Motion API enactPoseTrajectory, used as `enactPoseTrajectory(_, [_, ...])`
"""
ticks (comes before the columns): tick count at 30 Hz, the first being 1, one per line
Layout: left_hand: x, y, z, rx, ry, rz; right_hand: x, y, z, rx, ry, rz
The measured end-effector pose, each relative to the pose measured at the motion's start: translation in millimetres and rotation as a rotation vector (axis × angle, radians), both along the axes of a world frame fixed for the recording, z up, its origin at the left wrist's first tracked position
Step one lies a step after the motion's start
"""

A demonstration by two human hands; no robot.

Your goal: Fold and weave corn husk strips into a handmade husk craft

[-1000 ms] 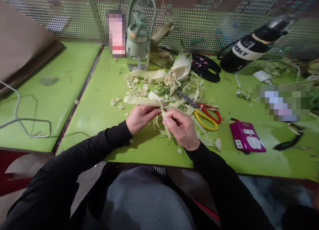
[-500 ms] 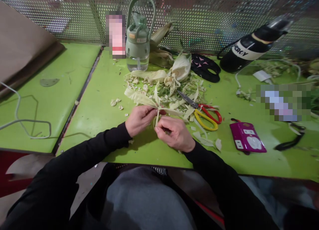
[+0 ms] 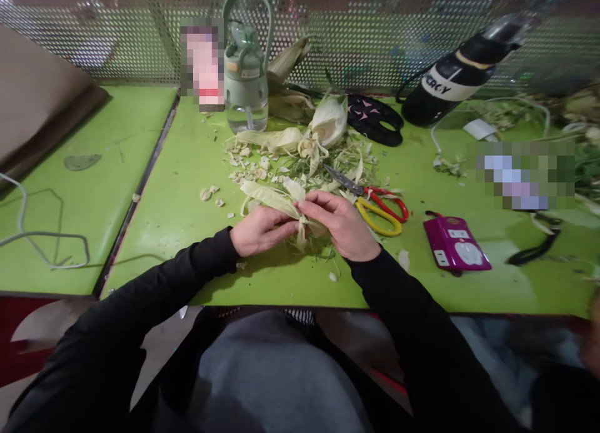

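Both my hands meet over a bundle of pale corn husk strips (image 3: 269, 197) on the green table (image 3: 187, 170). My left hand (image 3: 257, 229) pinches the husk bundle from the left, fingers closed on it. Closed fingers of my right hand (image 3: 341, 223) grip the husk strips at the same knot-like point, with loose ends hanging below. Just behind lies a pile of husk scraps (image 3: 309, 152). Scissors (image 3: 375, 200) with a red and a yellow handle rest right of my right hand.
A green water bottle (image 3: 245, 70) stands at the back by the perforated metal screen. A black bottle (image 3: 457, 74) lies back right, a black eye mask (image 3: 375, 117) beside the pile. A magenta power socket (image 3: 455, 244) and cables lie right. A grey cable (image 3: 42, 239) lies left.
My right hand has moved up from below the bundle to meet my left hand at the husk's gathered point. The view has shifted slightly, so everything sits a little further left.
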State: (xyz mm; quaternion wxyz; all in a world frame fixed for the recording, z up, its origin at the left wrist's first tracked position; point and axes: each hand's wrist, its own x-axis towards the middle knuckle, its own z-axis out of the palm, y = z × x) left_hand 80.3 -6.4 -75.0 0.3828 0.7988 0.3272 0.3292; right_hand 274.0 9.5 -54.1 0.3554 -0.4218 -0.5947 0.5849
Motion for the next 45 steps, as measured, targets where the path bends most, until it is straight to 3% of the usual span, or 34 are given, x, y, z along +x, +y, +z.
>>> enactPoseTrajectory(3, [-0.8, 1.3, 2.5, 0.053, -0.049, -0.075, -1.6, -2.3, -5.5, -0.031, 0.106, -0.084])
enactPoseTrajectory(9, [-1.6, -3.9, 4.6, 0.065, -0.095, -0.140, -3.4, -5.0, -10.8, 0.038, 0.071, -0.125])
enactPoseTrajectory(13, [-0.4, -5.5, -2.0, 0.031, -0.080, -0.103, -4.7, -4.4, -9.7, 0.077, 0.044, -0.100])
enactPoseTrajectory(16, [0.1, -1.7, -8.9, -0.091, -0.116, 0.007, -1.8, -3.0, -5.0, 0.120, -0.036, -0.049])
enactPoseTrajectory(19, [-1.5, 3.4, -9.3, -0.269, -0.168, 0.138, 2.4, -2.3, 1.4, 0.275, -0.221, -0.071])
enactPoseTrajectory(21, [-2.5, 5.5, -5.3, -0.336, -0.243, 0.152, 4.0, -2.3, 4.1, 0.410, -0.301, -0.099])
enactPoseTrajectory(26, [1.0, 5.3, 0.7, -0.332, -0.396, 0.198, 4.7, -3.7, 4.3, 0.603, -0.353, -0.050])
enactPoseTrajectory(30, [4.0, 4.0, -2.3, -0.329, -0.387, 0.219, 7.9, -6.0, 6.1, 0.500, -0.385, 0.010])
enactPoseTrajectory(34, [3.6, 2.8, 1.7, -0.191, -0.204, 0.232, 11.4, -6.0, 12.1, 0.396, -0.414, 0.071])
enactPoseTrajectory(40, [2.5, 0.0, 13.7, -0.032, -0.039, 0.254, 13.9, -4.6, 18.6, 0.349, -0.395, 0.040])
enactPoseTrajectory(45, [0.5, 1.4, 12.5, -0.110, -0.113, 0.253, 17.2, -4.6, 24.3, 0.312, -0.361, 0.049])
